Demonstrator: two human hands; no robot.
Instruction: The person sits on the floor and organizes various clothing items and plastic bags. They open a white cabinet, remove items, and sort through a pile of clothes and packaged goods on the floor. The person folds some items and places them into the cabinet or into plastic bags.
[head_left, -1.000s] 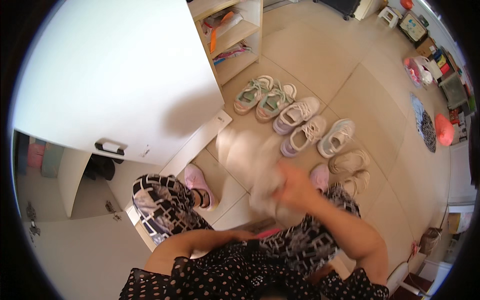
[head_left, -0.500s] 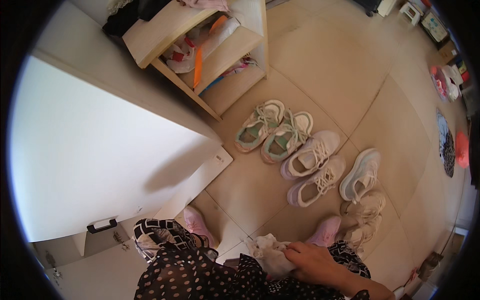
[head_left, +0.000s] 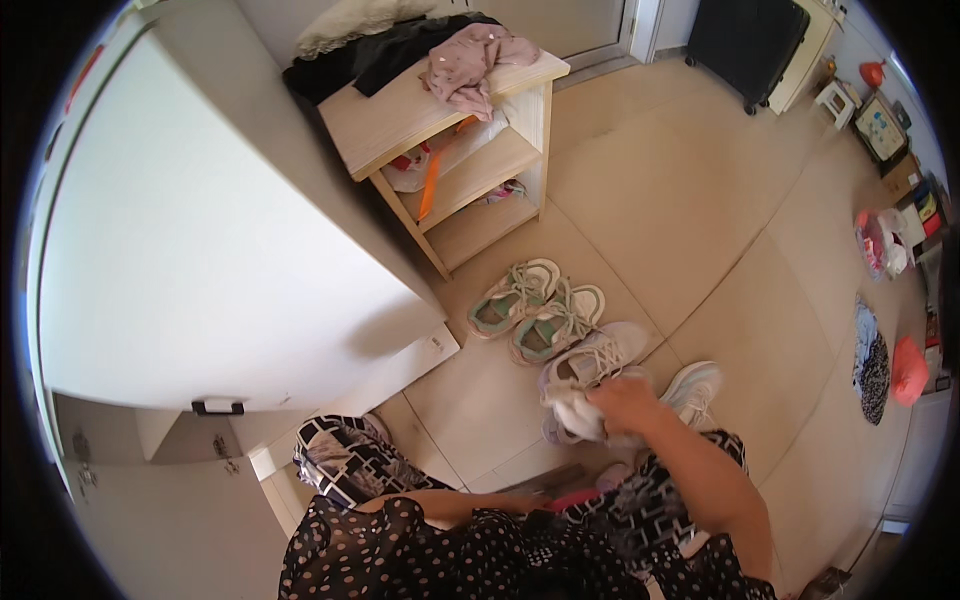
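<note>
My right hand [head_left: 625, 402] is closed on a crumpled white cloth [head_left: 577, 412], held over a pair of pale lilac-and-white sneakers [head_left: 615, 348]. The cloth and hand cover part of that pair. My left forearm [head_left: 430, 503] lies low across my lap; its fingers are hidden, so their state does not show. Near its end are a brownish flat thing [head_left: 545, 483] and a bit of pink-red [head_left: 575, 497], both unclear. Beyond the lilac pair stand green-and-white sneakers [head_left: 540, 310]. A pale sneaker [head_left: 694, 388] is to the right of my hand.
At left stands a white cabinet [head_left: 220, 250] with a black handle [head_left: 218, 408]. A small wooden shelf [head_left: 350, 130] with clothes on top is beyond the shoes. A black suitcase [head_left: 745, 45] stands far off. Bags and a red bundle [head_left: 908, 370] lie along the right.
My right hand has lifted the white cloth from my lap and carried it forward over the lilac sneakers. My left forearm has come into sight. The view has tilted up, showing more of the room.
</note>
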